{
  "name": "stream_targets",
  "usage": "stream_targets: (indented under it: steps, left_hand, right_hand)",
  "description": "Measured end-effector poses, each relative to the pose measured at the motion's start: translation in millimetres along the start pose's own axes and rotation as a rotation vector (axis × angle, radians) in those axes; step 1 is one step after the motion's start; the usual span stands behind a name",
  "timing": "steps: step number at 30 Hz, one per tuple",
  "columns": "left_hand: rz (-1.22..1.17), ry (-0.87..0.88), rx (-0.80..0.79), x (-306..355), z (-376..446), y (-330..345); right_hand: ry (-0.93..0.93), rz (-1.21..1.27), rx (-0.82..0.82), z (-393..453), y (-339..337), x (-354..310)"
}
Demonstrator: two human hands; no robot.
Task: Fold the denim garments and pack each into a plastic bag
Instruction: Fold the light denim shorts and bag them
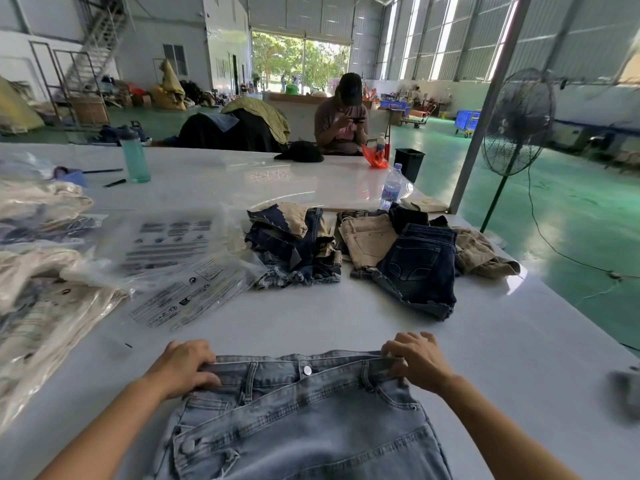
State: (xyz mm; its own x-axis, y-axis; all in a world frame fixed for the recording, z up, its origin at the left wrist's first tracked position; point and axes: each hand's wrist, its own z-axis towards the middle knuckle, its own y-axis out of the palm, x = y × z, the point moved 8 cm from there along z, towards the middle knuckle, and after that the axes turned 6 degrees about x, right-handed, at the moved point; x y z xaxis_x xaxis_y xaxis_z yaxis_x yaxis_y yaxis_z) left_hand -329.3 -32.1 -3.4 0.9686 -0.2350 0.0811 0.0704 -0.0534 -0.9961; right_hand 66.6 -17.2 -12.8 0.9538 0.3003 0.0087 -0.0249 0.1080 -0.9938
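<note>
Garment in hand: a light-blue denim garment (298, 417) lies flat at the bottom centre of the frame, waistband toward the middle, front button showing; its lower part runs out of the frame.
Left hand: the left hand (183, 367) sits at the lower left of centre, fingers curled over the waistband's left end, gripping it.
Right hand: the right hand (417, 362) sits at the lower right of centre, fingers bent down and pinching the waistband's right end.
Step, as I judge it: squaring the waistband before the first fold; nothing of this piece is folded or bagged yet.
Handling: the denim looks soft but with some body, fairly weighty for cloth, not slippery and not fragile; the doubled waistband is the firmest edge, so it is the best place to hold, while a thinner panel would sag if lifted by one point.
Waiting pieces: a heap of dark and tan denim (294, 244) in the middle of the frame, and dark-blue shorts (420, 261) over a tan pair just right of it.
Bags: clear printed plastic bags (180, 268) lie at centre left; filled bags (38, 299) pile at the left edge.
Surface: a white table (485, 341).
Bag handling: the film looks thin, light and slippery, likely to cling.
</note>
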Motion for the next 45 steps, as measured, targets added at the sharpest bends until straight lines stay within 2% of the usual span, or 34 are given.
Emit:
stream_targets:
  steps: [2, 6, 7, 8, 9, 12, 13, 14, 15, 17, 19, 21, 22, 24, 26, 27, 29, 31, 35, 40, 43, 45]
  left_hand:
    - [-0.031, 0.06, 0.07, 7, 0, -23]
    - [-0.197, 0.338, 0.523, 35, -11, -103]
    - [-0.188, 0.364, 0.582, 37, -14, -116]
    - [-0.163, 0.338, 0.552, 34, -13, -120]
    - [-0.138, 0.264, 0.454, 26, -8, -118]
    - [-0.013, 0.028, -0.024, -10, -6, -76]
    - [0.007, -0.003, -0.091, -20, -9, -70]
    - [-0.011, -0.031, -0.086, -26, -13, -79]
    - [-0.052, -0.025, 0.009, -30, -15, -99]
    - [-0.106, 0.029, 0.348, -38, -24, -163]
    - [-0.167, 0.113, 0.689, -46, -42, -234]
    - [-0.298, 0.126, 0.867, -60, -53, -288]
    - [-0.354, 0.123, 0.91, -65, -51, -309]
    - [-0.324, 0.128, 0.944, -58, -43, -331]
    - [-0.271, 0.176, 0.989, -49, -37, -343]
    - [-0.257, 0.172, 1.037, -47, -39, -350]
    - [-0.298, 0.152, 1.066, -44, -43, -352]
    - [-0.284, 0.186, 1.038, -40, -40, -351]
    - [-0.367, 0.212, 1.027, -45, -40, -339]
    - [-0.644, 0.201, 1.074, -67, -41, -328]
    - [-0.634, 0.178, 1.001, -56, -26, -308]
    - [-0.646, 0.105, 0.864, -49, -6, -274]
  right_hand:
    - [-0.017, -0.029, -0.02, -6, 1, 0]
    - [0.013, -0.039, -0.121, -15, 10, 5]
    - [0.038, -0.016, -0.156, -16, 12, 8]
    - [0.062, 0.031, -0.192, -17, 13, 10]
    - [0.104, 0.135, -0.23, -18, 11, 12]
    - [0.217, 0.561, -0.318, -19, -19, 11]
    - [0.209, 0.615, -0.288, -17, -41, 9]
    - [0.184, 0.621, -0.21, -11, -70, 11]
    - [0.143, 0.607, -0.098, -5, -105, 11]
    - [0.06, 0.581, 0.176, -1, -186, 14]
    - [-0.012, 0.598, 0.535, -10, -271, 19]
    - [-0.05, 0.752, 0.758, -22, -329, 26]
    - [-0.026, 0.802, 0.772, -18, -345, 29]
    - [-0.017, 0.695, 0.736, -7, -359, 16]
    - [-0.048, 0.637, 0.775, 5, -370, 8]
    - [-0.036, 0.686, 0.813, 7, -374, 8]
    - [0.017, 0.742, 0.858, 10, -371, 16]
    - [0.027, 0.686, 0.883, 13, -368, 19]
    - [0.016, 0.653, 0.766, 8, -358, 20]
    - [-0.055, 0.92, 0.751, -18, -362, 24]
    - [0.005, 0.909, 0.724, -10, -349, 25]
    - [0.111, 0.88, 0.664, 8, -317, 34]
